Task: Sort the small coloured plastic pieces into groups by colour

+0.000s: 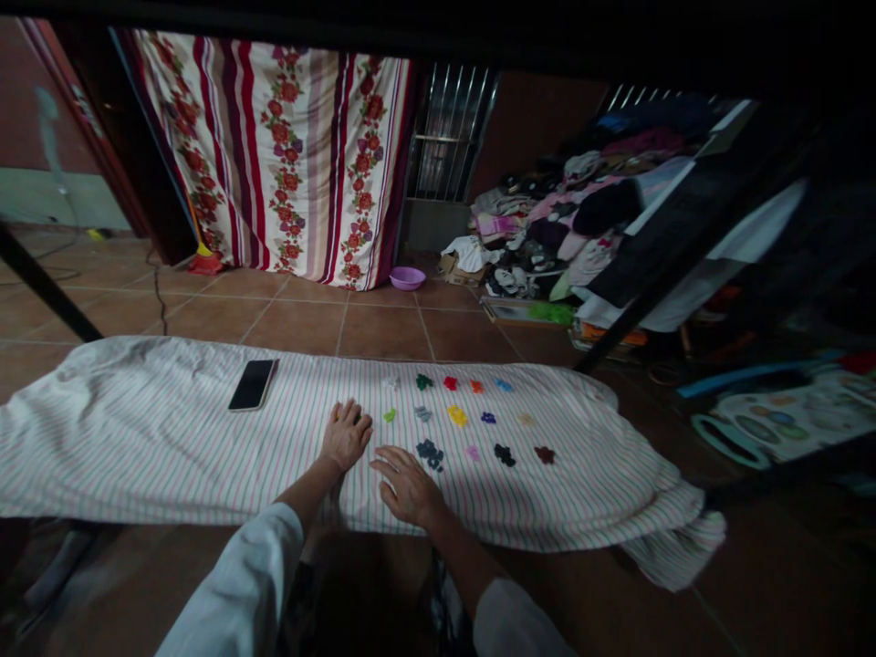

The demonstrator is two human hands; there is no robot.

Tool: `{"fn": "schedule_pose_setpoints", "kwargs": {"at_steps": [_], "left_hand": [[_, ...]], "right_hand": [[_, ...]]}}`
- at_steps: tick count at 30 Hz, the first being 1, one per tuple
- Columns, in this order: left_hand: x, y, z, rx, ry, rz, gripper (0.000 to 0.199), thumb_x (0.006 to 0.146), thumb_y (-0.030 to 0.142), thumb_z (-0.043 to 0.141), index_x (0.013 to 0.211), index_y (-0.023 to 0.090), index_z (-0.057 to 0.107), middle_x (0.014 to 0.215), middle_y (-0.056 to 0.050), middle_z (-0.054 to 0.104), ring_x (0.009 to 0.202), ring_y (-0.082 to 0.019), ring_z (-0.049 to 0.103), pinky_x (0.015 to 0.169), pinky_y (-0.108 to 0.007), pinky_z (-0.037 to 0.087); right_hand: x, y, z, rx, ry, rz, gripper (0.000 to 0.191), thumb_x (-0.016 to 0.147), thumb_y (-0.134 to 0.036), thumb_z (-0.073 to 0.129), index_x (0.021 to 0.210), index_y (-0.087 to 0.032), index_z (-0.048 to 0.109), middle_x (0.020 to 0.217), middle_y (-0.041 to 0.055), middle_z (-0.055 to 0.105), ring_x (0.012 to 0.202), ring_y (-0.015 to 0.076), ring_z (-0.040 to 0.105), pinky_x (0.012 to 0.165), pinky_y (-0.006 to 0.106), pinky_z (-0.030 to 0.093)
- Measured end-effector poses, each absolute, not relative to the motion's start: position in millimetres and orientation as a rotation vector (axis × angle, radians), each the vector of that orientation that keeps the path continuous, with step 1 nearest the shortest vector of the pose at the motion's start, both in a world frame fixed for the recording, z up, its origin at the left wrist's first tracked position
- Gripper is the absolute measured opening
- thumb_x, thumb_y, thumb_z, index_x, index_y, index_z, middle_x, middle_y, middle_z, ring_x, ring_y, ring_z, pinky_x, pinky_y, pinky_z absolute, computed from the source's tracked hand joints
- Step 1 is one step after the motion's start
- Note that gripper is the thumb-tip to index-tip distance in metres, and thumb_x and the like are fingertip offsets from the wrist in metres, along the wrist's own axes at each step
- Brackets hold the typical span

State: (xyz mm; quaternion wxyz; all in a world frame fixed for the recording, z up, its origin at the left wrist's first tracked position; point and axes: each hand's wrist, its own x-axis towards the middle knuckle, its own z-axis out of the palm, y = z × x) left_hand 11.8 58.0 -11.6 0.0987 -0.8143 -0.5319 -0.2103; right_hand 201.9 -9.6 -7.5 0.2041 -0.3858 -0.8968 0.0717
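Observation:
My left hand (348,434) lies on the striped cloth (287,456), fingers spread, partly over something dark and yellowish that I cannot make out. My right hand (405,484) is open, fingers apart, just left of a dark grey pile (431,454). Small coloured pieces lie in separate piles in three rows. White (391,383), dark green (423,381), red (450,383), orange (476,387) and blue (504,385) form the back row. Light green (390,415), grey (422,413), yellow (457,415), and others sit in the middle. Pink (473,453), black (505,454) and brown (545,454) are nearest me.
A phone (253,385) lies on the cloth at the left. Beyond are a floral curtain (301,164), a purple basin (407,278) and a heap of clothes (561,219). Dark bars (51,287) slant down on both sides.

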Motion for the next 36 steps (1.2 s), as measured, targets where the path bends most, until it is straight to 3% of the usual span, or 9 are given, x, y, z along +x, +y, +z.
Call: {"fn": "schedule_pose_setpoints", "kwargs": {"at_steps": [4,11,15,24,30,36], "left_hand": [[13,63,-6,-2.376,-1.647,-0.673,0.028,0.090,0.033,0.038,0.097,0.026,0.064,0.108,-0.007,0.062,0.122,-0.025,0.045,0.108,-0.049,0.028],[-3,57,-3,-2.294,-1.784,-0.691,0.032,0.091,0.030,0.031,0.095,0.021,0.062,0.096,-0.008,0.061,0.097,-0.020,0.055,0.092,-0.040,0.040],[-9,42,-3,-2.268,-1.813,-0.680,0.034,0.093,0.030,0.029,0.097,0.020,0.062,0.100,-0.009,0.062,0.104,-0.021,0.054,0.094,-0.039,0.040],[-11,18,-20,-2.288,-1.772,-0.538,0.046,0.093,0.041,0.029,0.126,0.019,0.054,0.137,-0.011,0.051,0.132,-0.026,0.040,0.107,-0.046,0.031],[4,24,-25,-2.336,-1.704,-0.517,0.053,0.093,0.044,0.027,0.137,0.020,0.043,0.144,-0.011,0.043,0.136,-0.026,0.035,0.111,-0.050,0.026],[13,21,-18,-2.329,-1.725,-0.548,0.051,0.093,0.043,0.030,0.137,0.021,0.043,0.145,-0.011,0.041,0.136,-0.027,0.034,0.112,-0.051,0.024]], "right_hand": [[202,-10,-7,-1.073,-2.491,0.222,0.043,0.081,-0.018,0.046,0.123,-0.020,0.056,0.132,0.0092,0.052,0.125,0.0233,0.042,0.104,0.042,0.038],[201,-10,-9,-1.068,-2.467,0.211,0.041,0.082,-0.019,0.046,0.121,-0.018,0.057,0.129,0.0099,0.054,0.124,0.0230,0.042,0.104,0.041,0.038],[201,-10,-10,-1.086,-2.466,0.203,0.041,0.082,-0.020,0.046,0.122,-0.018,0.056,0.130,0.0101,0.054,0.125,0.0225,0.041,0.104,0.041,0.037],[201,-10,-9,-1.096,-2.476,0.208,0.042,0.082,-0.020,0.046,0.123,-0.018,0.056,0.132,0.0098,0.053,0.126,0.0214,0.040,0.106,0.041,0.036],[201,-10,-10,-1.085,-2.467,0.196,0.043,0.081,-0.020,0.046,0.124,-0.018,0.056,0.132,0.0101,0.053,0.126,0.0214,0.041,0.105,0.042,0.037],[200,-10,-8,-1.092,-2.453,0.208,0.043,0.081,-0.020,0.046,0.123,-0.017,0.057,0.131,0.0105,0.054,0.125,0.0214,0.041,0.105,0.041,0.036]]}}
